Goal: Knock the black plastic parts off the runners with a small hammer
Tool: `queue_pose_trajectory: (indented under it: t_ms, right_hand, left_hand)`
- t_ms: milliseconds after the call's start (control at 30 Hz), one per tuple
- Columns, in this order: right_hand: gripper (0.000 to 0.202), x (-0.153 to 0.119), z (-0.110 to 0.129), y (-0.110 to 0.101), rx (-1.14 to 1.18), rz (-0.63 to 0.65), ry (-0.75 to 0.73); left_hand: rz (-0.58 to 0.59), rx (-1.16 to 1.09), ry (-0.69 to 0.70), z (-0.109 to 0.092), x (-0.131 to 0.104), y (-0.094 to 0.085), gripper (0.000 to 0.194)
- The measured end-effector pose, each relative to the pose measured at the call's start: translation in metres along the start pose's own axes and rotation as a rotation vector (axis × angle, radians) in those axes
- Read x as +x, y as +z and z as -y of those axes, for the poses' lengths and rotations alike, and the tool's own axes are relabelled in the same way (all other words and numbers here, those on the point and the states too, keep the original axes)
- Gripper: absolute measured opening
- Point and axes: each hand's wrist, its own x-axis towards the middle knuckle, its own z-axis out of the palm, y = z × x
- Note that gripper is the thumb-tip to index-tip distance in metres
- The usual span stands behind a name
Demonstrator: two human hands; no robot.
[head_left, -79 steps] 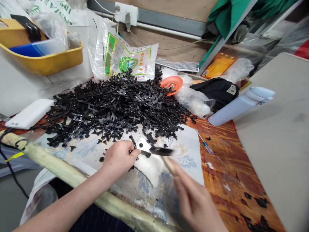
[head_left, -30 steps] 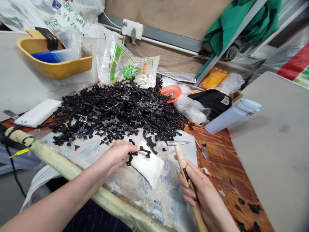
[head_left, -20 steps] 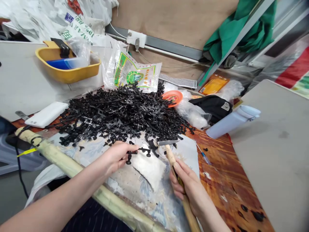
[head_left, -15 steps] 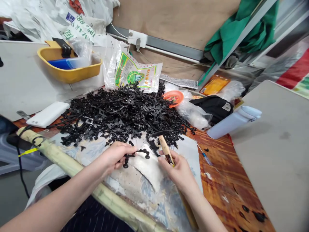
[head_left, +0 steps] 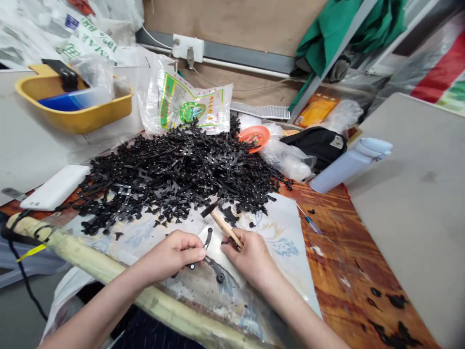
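Between the thumb and forefinger of the left hand [head_left: 178,254] sits a jointed black part [head_left: 214,268], clamped there over a white pad [head_left: 217,249]; whether it touches the pad cannot be confirmed. Progress: one piece is in work; whether its joint is secured cannot be judged. A hammer [head_left: 224,225] is gripped by the right hand [head_left: 250,254], thumb and fingers wrapped about the handle; its head is beyond the left fingertips, apart from the part. Condition: the part is dull black, thin-strapped and round-ended, its arms splayed in differing directions; the left fingers hide some of it. Directly beyond both hands stands a large heap of similar black pieces [head_left: 181,165], many showing bright dots; how many are finished and how many remain cannot be told. To the right of the right hand, a screwdriver [head_left: 308,218] lies just beside the edge of a patterned sheet [head_left: 286,232].
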Motion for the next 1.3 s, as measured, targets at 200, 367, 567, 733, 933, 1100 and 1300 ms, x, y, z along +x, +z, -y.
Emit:
queue_pose_trajectory:
  t_ms: [200,367,567,733,933,1100,1300]
  right_hand:
    - [0.016,-0.012,-0.009,-0.016,0.174,0.017,0.023]
    - [0.029,-0.032,-0.023,-0.032,0.357,-0.050,-0.010]
    - [0.034,-0.051,-0.038,-0.030,0.291,-0.003,0.005]
    - [0.038,-0.050,-0.040,-0.025,0.247,-0.011,-0.028]
    - [0.037,-0.048,-0.041,-0.025,0.236,-0.004,-0.006]
    - [0.034,-0.048,-0.041,-0.027,0.236,0.002,-0.016]
    - [0.034,-0.047,-0.041,-0.027,0.227,-0.017,-0.022]
  left_hand:
    - [0.101,-0.033,-0.053,0.003,0.011,0.005,0.033]
    - [0.143,-0.184,-0.071,0.001,0.014,0.005,0.033]
    - [0.115,-0.198,-0.111,0.001,0.017,0.011,0.034]
    - [0.123,-0.156,-0.118,-0.001,0.020,0.013,0.035]
    - [0.134,-0.093,-0.128,-0.001,0.019,0.012,0.035]
    - [0.145,-0.022,-0.143,-0.003,0.019,0.013,0.038]
    - [0.164,0.029,-0.167,-0.007,0.023,0.012,0.038]
